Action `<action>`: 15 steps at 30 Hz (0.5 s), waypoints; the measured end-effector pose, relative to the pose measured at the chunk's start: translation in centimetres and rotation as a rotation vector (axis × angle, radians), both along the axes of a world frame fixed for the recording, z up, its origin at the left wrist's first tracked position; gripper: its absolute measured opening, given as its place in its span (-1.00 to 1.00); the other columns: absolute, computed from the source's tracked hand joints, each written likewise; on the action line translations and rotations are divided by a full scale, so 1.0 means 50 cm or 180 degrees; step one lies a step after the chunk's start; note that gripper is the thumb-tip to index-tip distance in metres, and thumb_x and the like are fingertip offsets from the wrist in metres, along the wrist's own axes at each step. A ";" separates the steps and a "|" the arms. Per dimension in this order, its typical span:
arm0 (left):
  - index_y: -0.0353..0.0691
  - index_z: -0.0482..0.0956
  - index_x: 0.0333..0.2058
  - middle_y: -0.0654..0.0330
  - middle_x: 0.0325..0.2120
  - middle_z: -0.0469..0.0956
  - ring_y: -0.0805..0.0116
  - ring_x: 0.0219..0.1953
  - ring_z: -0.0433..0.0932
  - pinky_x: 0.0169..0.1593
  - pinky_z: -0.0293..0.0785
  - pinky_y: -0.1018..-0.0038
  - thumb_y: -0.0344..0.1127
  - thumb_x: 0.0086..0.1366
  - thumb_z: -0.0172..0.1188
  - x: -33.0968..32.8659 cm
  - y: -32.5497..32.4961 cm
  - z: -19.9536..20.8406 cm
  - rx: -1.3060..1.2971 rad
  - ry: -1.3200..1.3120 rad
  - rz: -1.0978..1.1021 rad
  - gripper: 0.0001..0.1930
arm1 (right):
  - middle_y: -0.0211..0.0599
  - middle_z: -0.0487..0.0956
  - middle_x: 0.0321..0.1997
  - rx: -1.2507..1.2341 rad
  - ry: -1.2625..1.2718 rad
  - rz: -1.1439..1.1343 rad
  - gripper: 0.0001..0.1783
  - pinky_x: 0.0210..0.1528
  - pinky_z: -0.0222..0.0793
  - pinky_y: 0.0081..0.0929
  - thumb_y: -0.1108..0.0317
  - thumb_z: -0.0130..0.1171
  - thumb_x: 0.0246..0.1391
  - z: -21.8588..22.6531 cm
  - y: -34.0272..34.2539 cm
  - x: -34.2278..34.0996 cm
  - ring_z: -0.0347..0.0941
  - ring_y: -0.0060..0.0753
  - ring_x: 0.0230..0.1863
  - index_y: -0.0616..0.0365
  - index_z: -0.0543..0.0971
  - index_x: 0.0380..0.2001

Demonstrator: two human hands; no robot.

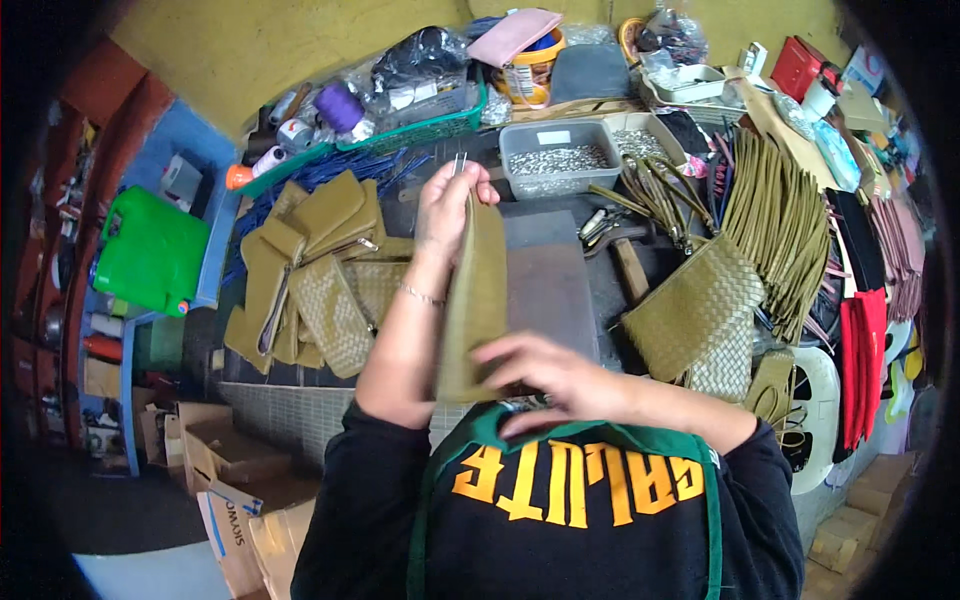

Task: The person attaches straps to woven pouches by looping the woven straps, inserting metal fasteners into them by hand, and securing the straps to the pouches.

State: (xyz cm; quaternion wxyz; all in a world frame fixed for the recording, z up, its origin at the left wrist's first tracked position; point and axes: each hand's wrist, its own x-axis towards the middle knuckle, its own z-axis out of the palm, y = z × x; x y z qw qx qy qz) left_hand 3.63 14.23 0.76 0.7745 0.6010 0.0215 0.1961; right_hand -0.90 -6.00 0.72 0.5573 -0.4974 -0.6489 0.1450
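Observation:
Near the middle, my left hand is closed around the upper end of a smooth olive leather pouch, which hangs down toward my chest and is partly blurred. A thin two-pronged metal piece sticks up past the fingers of that hand; its kind is unclear. My right hand is beside the pouch's lower end, smeared by motion, fingers apart; nothing shows in it. Left of my forearm lies a pile of olive pouches, some woven and some zipped. Woven olive pouches lie on the right.
A dark flat slab lies on the table, with a hammer handle beside it. Behind stands a grey bin of small metal parts. Olive straps are bunched at right. A green tray holds thread spools; cardboard boxes stand lower left.

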 end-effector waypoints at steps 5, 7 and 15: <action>-0.26 0.35 -0.58 0.25 -0.69 0.35 0.49 -0.60 0.34 -0.49 0.26 0.61 -0.14 0.26 -0.25 0.019 -0.006 0.018 0.0634 -0.0417 -0.1630 -0.63 | -0.23 0.44 -0.34 0.0137 0.0145 -0.0687 -0.75 -0.25 0.31 -0.49 0.33 0.20 -0.20 0.018 0.006 0.033 0.39 -0.30 -0.30 0.19 0.42 -0.44; -0.26 0.35 -0.59 0.26 -0.69 0.35 0.51 -0.61 0.33 -0.50 0.26 0.62 -0.12 0.26 -0.25 -0.009 -0.035 0.036 0.0941 -0.0089 -0.1796 -0.62 | -0.31 0.44 -0.43 -0.0122 0.0932 -0.1832 -0.81 -0.31 0.28 -0.63 0.36 0.13 -0.10 0.034 -0.012 0.075 0.36 -0.54 -0.37 0.22 0.44 -0.39; -0.29 0.40 -0.59 0.29 -0.69 0.37 0.56 -0.63 0.33 -0.52 0.25 0.64 -0.06 0.23 -0.23 -0.084 -0.146 0.009 0.1351 0.0770 -0.2292 -0.57 | -0.45 0.44 -0.70 -0.0712 0.2392 -0.1310 -0.78 -0.61 0.20 -0.72 0.33 0.06 -0.03 0.018 -0.043 0.128 0.33 -0.72 -0.63 0.26 0.45 -0.62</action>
